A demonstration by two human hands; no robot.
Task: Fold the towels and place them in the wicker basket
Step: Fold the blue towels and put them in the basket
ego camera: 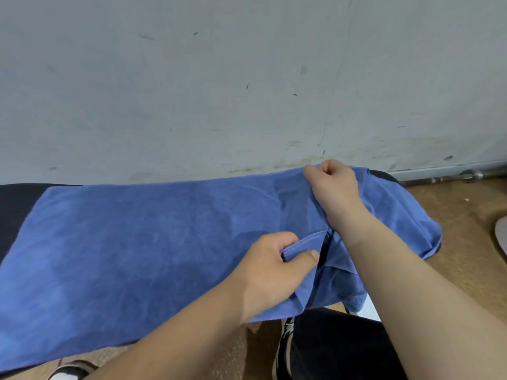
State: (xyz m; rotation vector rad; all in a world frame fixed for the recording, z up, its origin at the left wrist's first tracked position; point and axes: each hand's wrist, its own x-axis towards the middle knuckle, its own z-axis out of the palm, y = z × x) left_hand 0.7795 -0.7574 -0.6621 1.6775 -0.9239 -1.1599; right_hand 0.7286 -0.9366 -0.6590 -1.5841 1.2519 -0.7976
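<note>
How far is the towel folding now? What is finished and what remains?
Done: no fold shows; the blue towel lies spread on the dark surface. In hand: the left hand pinches its near edge, the right hand its far edge, near the right end. Left: all folds, then the basket, which is not in view.

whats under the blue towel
A dark surface shows beyond the left edge and far right corner of the blue towel. What that surface is, and whether anything else lies beneath, is hidden by the cloth.
</note>
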